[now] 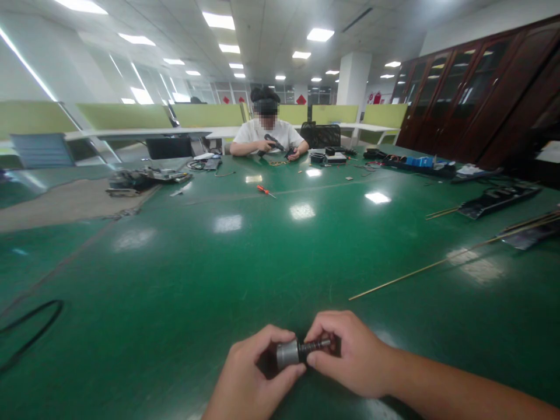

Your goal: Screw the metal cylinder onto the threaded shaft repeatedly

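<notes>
Head view: looking across a green tabletop (245, 262); taking all bearings from the red screwdriver (263, 189), lying blade to the right and slightly nearer.
Metal cylinder (287, 354): silver-grey, well on the near side of the screwdriver and a little to its right; lying sideways, joined end-on to a dark ribbed shaft (317, 345).
Left hand (258, 364): closed in a pinch on the cylinder, thumb on the near side, forefinger on the far side.
Right hand (347, 353): gripping the ribbed shaft near the cylinder between thumb and fingers; pale shaft tip showing past the fingertips. Lower fingers partly hidden.
Brass rod (394, 282): thin, nearer than the screwdriver and well right of it.
Black cable (46, 324): looped, nearer and far left of the screwdriver.
Parts heap (146, 178): left of the screwdriver, too blurred to sort.
Co-worker (245, 140): seated beyond the screwdriver, white-shirted, holding a black tool (274, 142).
Blue item (420, 161): far right of the screwdriver, among dark gear.
</notes>
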Tool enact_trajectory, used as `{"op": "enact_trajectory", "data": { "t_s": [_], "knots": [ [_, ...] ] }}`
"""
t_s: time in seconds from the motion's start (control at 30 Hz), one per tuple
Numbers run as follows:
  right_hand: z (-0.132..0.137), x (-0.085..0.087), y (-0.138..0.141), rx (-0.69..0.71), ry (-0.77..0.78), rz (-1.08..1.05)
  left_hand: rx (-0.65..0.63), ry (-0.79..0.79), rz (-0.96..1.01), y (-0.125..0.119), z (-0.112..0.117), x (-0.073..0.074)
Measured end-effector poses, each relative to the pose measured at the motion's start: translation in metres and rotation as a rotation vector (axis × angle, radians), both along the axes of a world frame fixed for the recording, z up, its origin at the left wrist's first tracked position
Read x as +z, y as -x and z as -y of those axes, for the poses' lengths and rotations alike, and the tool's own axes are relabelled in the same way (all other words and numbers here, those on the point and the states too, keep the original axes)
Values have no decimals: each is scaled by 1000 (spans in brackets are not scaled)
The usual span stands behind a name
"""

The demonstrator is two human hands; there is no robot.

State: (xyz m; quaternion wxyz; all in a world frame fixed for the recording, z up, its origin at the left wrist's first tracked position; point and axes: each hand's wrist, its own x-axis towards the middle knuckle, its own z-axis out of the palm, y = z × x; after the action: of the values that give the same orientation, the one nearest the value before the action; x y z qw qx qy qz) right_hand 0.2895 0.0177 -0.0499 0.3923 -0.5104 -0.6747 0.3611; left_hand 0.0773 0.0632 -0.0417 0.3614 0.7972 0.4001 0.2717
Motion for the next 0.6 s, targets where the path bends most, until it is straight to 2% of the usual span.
{"op": "enact_trajectory", "data": {
  "t_s": [0.6],
  "knots": [
    [1, 0, -1, -3, 9, -6, 17, 27, -10, 2, 1, -2]
  ]
}}
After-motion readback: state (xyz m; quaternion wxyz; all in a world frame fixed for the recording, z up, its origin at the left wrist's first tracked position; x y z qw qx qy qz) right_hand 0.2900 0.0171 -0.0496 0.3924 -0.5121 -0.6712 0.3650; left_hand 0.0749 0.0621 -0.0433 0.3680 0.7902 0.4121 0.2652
